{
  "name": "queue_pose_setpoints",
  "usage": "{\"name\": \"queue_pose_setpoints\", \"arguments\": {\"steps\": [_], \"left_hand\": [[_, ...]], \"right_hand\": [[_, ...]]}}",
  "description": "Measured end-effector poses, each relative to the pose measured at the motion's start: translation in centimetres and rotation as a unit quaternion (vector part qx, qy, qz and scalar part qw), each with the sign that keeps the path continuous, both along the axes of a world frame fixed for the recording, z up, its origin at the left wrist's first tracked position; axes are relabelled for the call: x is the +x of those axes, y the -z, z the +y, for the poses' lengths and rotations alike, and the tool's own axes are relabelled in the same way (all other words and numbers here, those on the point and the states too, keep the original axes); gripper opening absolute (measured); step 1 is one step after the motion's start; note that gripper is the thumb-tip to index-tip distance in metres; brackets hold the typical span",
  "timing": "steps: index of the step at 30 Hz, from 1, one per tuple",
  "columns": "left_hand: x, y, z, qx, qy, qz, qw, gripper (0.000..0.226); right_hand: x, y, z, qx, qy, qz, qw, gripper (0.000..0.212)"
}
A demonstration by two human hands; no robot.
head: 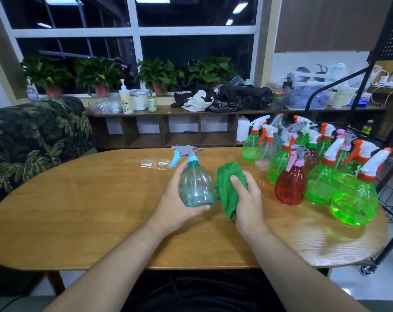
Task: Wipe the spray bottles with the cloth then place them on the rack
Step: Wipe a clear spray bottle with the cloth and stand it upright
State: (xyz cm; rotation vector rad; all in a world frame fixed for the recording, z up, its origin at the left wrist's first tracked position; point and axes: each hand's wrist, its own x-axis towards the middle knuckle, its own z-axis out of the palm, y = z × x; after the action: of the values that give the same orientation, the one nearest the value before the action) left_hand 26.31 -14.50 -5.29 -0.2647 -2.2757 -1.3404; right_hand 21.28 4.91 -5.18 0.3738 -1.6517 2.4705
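My left hand (pixel 176 199) grips a pale blue transparent spray bottle (pixel 196 188) with a grey and blue trigger head, held just above the wooden table (pixel 78 210). My right hand (pixel 247 199) holds a bunched green cloth (pixel 227 188) right beside the bottle's right side, the thumb on top of the cloth. Several other spray bottles (pixel 321 167), mostly green, one red (pixel 291 188), stand grouped at the table's right end. A black wire rack (pixel 391 199) stands past the table's right edge, only partly in view.
A patterned sofa (pixel 33 136) sits to the left of the table. Behind the table a low wooden shelf (pixel 168 131) carries potted plants, jars, bags and clutter under a window. A small wet patch (pixel 152 164) glints on the tabletop behind the held bottle.
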Motion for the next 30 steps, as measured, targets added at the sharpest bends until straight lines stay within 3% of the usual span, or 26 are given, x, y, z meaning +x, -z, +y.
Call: {"name": "queue_pose_setpoints", "arguments": {"steps": [3,8,13,17,30], "left_hand": [[0.1,0.1,0.0,-0.021,0.007,0.006,1.0,0.123],[0.2,-0.1,0.3,-0.101,0.015,0.05,0.993,0.118],[-0.5,0.3,0.2,-0.154,0.021,0.063,0.986,0.114],[-0.4,0.5,-0.1,-0.17,0.014,0.061,0.983,0.112],[-0.8,0.6,-0.3,-0.063,-0.075,0.041,0.994,0.116]], "right_hand": [[0.1,-0.1,0.0,0.008,-0.004,0.01,1.0,0.016],[0.5,-1.3,-0.1,0.136,0.033,0.103,0.985,0.039],[-1.5,-3.0,0.2,0.3,0.009,0.278,0.913,0.049],[-1.5,-3.2,-0.2,0.367,0.015,0.303,0.879,0.053],[0.8,-1.3,-0.2,0.47,0.056,0.452,0.756,0.047]]}}
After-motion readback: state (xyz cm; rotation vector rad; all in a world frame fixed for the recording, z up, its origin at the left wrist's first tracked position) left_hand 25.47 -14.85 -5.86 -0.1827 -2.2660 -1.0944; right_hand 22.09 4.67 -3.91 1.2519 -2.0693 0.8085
